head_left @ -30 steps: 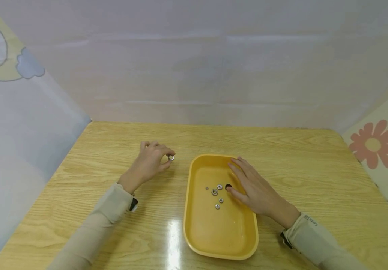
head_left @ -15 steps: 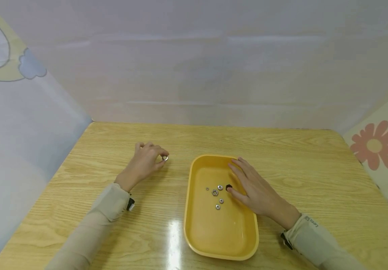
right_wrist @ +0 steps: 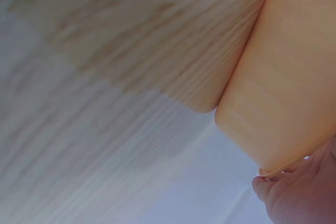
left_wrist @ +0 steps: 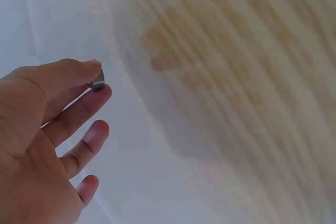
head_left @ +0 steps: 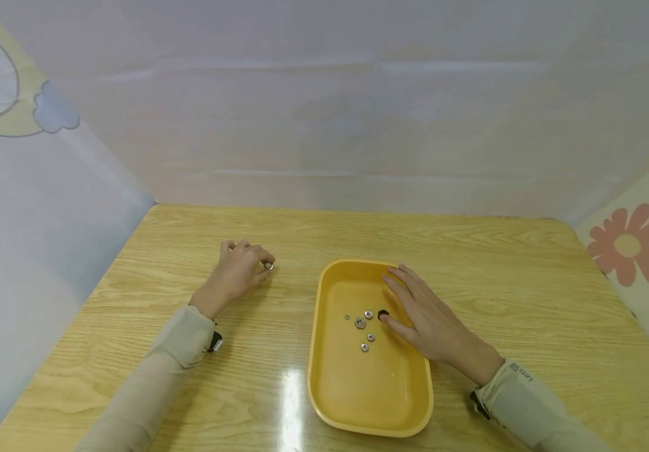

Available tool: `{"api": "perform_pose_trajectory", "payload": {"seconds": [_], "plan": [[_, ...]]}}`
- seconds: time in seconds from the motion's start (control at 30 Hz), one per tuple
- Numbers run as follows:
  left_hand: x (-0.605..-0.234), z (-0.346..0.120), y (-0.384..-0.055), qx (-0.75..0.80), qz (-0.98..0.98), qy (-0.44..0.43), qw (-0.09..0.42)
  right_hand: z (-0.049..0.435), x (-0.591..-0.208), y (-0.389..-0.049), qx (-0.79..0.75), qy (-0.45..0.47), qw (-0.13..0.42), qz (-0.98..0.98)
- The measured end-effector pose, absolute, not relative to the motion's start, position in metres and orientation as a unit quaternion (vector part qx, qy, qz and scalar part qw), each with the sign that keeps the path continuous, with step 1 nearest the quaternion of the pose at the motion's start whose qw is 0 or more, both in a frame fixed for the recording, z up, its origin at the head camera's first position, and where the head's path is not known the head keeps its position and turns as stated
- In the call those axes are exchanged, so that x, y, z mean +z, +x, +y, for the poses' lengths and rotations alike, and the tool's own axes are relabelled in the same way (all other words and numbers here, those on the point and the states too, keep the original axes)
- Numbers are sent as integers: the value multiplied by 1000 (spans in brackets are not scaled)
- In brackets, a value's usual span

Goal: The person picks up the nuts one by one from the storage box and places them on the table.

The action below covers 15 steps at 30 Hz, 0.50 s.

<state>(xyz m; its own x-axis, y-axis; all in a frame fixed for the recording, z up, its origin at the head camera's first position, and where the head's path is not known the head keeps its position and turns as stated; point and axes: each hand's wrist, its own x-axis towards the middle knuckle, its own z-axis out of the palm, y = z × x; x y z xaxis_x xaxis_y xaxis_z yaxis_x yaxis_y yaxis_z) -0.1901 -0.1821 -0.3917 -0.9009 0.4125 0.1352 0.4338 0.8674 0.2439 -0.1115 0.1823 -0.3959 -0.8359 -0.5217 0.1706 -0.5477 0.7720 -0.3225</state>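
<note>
In the head view my left hand (head_left: 235, 271) is over the table, left of the yellow tray. Its thumb and index finger pinch a small silver metal nut (left_wrist: 98, 81); the other fingers are loosely bent. My right hand (head_left: 429, 317) rests across the right rim of the yellow plastic tray (head_left: 314, 351), with its fingers fairly straight and the thumb reaching inside. By the thumb tip lies a black nut (head_left: 383, 314), partly covered. Several silver nuts of differing sizes, among them a larger nut (head_left: 360, 323) and a tiny nut (head_left: 347, 317), lie on the tray's floor.
The wooden table (head_left: 189, 389) has a pale wall sheet (head_left: 324, 125) along its back edge. More printed sheets flank it, with a pink flower (head_left: 626, 245) on the right. The tray stands right of the table's middle, near the front.
My left hand has moved left, away from the tray, and slightly lower with the nut between its fingers. My right hand has stayed on the tray's rim.
</note>
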Motion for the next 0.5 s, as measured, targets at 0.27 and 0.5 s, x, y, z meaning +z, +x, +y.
{"api": "perform_pose_trajectory", "payload": {"seconds": [0.27,0.5], "plan": [[-394,-186,-192,-129,-970,-207,21,183,-396,-111,186,284,38,-940],[-395,-190,-193,-125,-974,-188,10,183,-396,-112,184,285,38,-940]]}}
